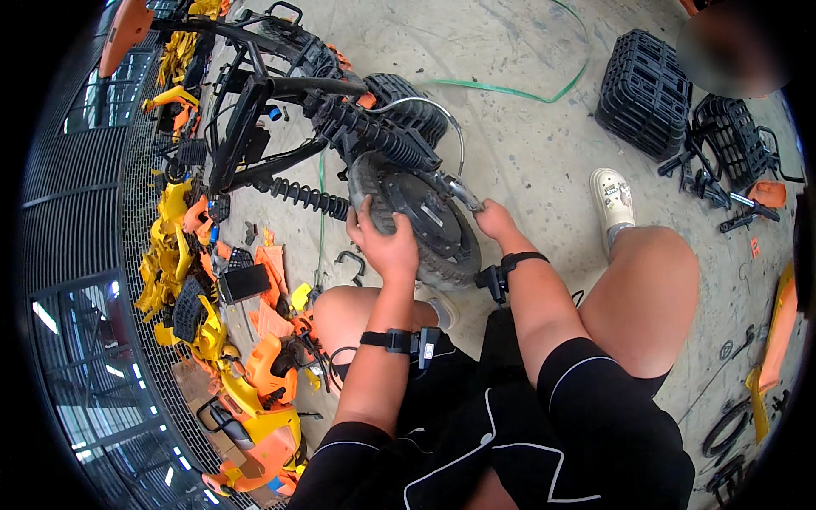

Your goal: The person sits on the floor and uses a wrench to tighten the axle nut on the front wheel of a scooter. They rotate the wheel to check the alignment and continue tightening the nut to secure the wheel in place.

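Before me a black wheel [425,217] with a thick tyre and a dark hub leans at an angle, joined to a stripped black vehicle frame [255,93]. My left hand [387,246] grips the near left side of the tyre, thumb and fingers apart against the rubber. At the wheel's right side, my right hand [495,221] is closed on the end of a slim silver metal tool [463,194]. Its other end reaches toward the hub; the exact contact and the tool's kind are unclear. A black coil-spring shock absorber [306,195] stands left of the wheel.
Yellow and orange body panels [174,246] pile along the left wall. A black basket [646,93] and metal racks [731,140] lie at the far right. A green hose [518,91] curves over the concrete floor. Black hoops and cables [727,429] lie at the lower right.
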{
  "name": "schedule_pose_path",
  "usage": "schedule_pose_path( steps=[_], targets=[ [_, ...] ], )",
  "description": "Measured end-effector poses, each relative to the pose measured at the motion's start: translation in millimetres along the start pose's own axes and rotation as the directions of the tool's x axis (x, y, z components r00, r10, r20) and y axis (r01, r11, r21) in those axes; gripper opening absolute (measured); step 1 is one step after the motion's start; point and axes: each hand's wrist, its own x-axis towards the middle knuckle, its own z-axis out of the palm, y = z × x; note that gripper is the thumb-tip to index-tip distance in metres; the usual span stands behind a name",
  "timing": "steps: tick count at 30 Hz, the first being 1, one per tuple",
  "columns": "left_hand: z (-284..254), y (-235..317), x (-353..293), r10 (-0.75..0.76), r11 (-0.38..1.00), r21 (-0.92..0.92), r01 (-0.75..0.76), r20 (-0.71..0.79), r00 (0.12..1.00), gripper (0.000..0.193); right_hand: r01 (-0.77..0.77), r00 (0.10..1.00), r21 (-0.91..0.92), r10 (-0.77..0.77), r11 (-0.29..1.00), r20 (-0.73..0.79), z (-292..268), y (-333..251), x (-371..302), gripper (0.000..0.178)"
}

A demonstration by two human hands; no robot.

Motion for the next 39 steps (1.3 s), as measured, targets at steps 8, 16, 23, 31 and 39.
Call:
schedule_pose_path(
  steps=[8, 16, 23, 31, 39],
  targets=[
    [-4, 8, -4, -0.007, 1.000, 0.025, 0.008, -0.018, 1.000, 0.054, 0.007, 1.000, -0.015, -0.008, 1.000, -0.029, 2, -1, -4, 0.039],
    [-8, 8, -3, 0.005, 1.000, 0.024, -0.004, -0.042, 0.999, 0.055, 0.016, 1.000, -0.058, -0.017, 0.998, -0.026, -2, -5, -21, 0.041],
    [-7, 2, -5, 0.003, 1.000, -0.011, -0.003, -0.021, 1.000, 0.056, -0.084, 0.996, -0.124, 0.088, 0.989, 0.026, -6, -12, -37, 0.043],
    [-8, 2, -4, -0.037, 0.999, -0.016, 0.037, -0.013, 0.999, 0.054, -0.030, 0.993, -0.099, 0.018, 0.995, -0.115, 9, 6, -34, 0.034],
    [-21, 21, 4, -0.137, 0.990, -0.030, 0.138, 0.034, 0.990, 0.056, -0.052, 0.990, -0.088, 0.063, 0.995, 0.128, -1, 29, -13, 0.049]
  ],
)
